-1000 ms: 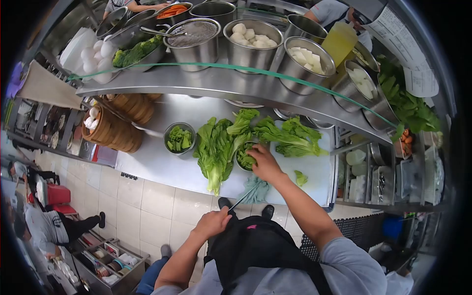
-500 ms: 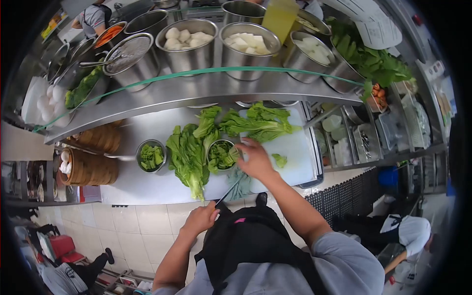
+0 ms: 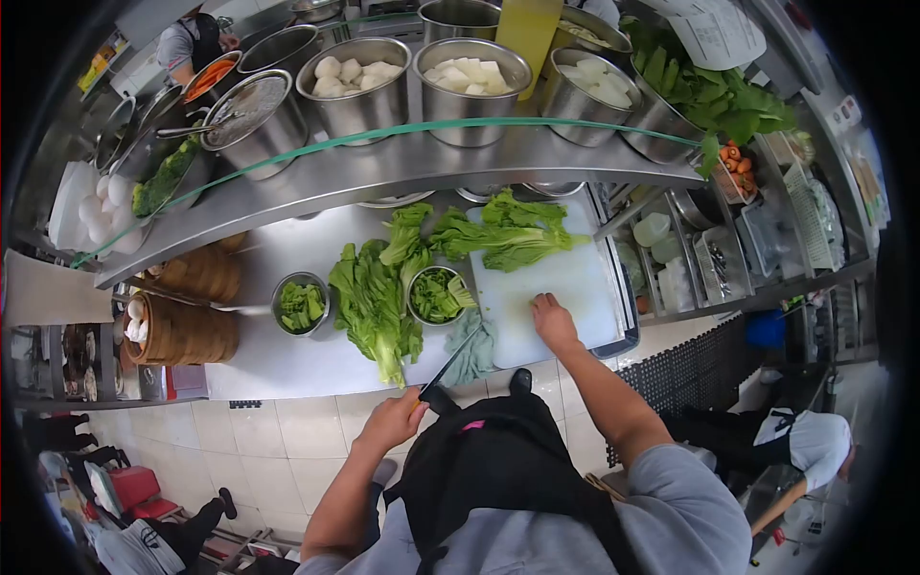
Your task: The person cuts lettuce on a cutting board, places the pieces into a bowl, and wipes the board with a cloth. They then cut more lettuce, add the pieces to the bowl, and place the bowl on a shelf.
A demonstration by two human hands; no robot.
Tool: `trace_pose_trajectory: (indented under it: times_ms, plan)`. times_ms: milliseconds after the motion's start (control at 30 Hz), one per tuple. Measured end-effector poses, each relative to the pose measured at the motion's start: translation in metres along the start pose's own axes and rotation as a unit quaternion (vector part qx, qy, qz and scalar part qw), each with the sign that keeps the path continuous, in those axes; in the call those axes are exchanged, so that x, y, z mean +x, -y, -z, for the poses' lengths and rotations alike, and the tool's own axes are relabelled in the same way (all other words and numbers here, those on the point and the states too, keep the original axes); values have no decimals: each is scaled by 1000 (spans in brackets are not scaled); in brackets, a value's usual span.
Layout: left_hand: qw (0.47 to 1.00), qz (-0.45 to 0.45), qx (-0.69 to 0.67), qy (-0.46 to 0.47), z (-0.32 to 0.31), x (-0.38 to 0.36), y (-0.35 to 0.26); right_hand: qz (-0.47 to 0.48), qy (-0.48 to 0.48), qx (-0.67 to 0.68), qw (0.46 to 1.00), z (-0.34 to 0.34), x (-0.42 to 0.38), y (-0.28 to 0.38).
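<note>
My left hand is wrapped round the handle of a knife, its blade pointing up over a green cloth at the counter's front edge. On the white cutting board rests my right hand, fingers closed and pointing down; whatever they hold is hidden. Left of the board stands a metal bowl of cut greens. Leafy greens lie across the back of the board. Another bunch of leafy greens lies between that bowl and a second metal bowl of cut leaves.
Bamboo steamers stand at the left. Above the counter a metal shelf carries several steel pots of ingredients. Storage bins are at the right. A co-worker bends over at the lower right.
My right hand has moved from the bowl of cut greens to the right, down onto the board, where a small leaf piece lay; that piece no longer shows. My left hand keeps the knife.
</note>
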State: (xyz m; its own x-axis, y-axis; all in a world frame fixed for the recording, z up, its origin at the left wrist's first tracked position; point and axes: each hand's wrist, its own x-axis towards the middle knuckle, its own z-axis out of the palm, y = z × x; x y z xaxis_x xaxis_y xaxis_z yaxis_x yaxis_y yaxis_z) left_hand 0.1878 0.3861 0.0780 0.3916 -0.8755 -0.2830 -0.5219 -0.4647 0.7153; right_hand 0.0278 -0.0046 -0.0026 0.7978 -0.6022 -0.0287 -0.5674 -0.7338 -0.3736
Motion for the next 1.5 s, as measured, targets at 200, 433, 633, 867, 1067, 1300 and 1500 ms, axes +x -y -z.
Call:
trace_pose_trajectory:
  times_ms: [200,433,633,867,1067,1300,1500]
  plan:
    - [999,32,-7,-18,-6,-19,10,167,-134,218,952,46,37,122]
    - [999,30,-20,-41,-14,-30,9,221,37,61,973,3,66,192]
    - [998,44,-24,-40,-25,-36,14,224,127,2,966,-31,82,199]
    - [998,63,-14,-22,-26,-46,18,224,113,-30,967,17,62,230]
    - [997,67,-23,-21,-22,-52,21,184,175,-49,966,24,16,269]
    - [999,40,20,3,-16,-46,25,210,183,-146,949,-76,15,242]
    - [998,50,16,-16,-11,-53,36,141,145,-61,977,39,23,249]
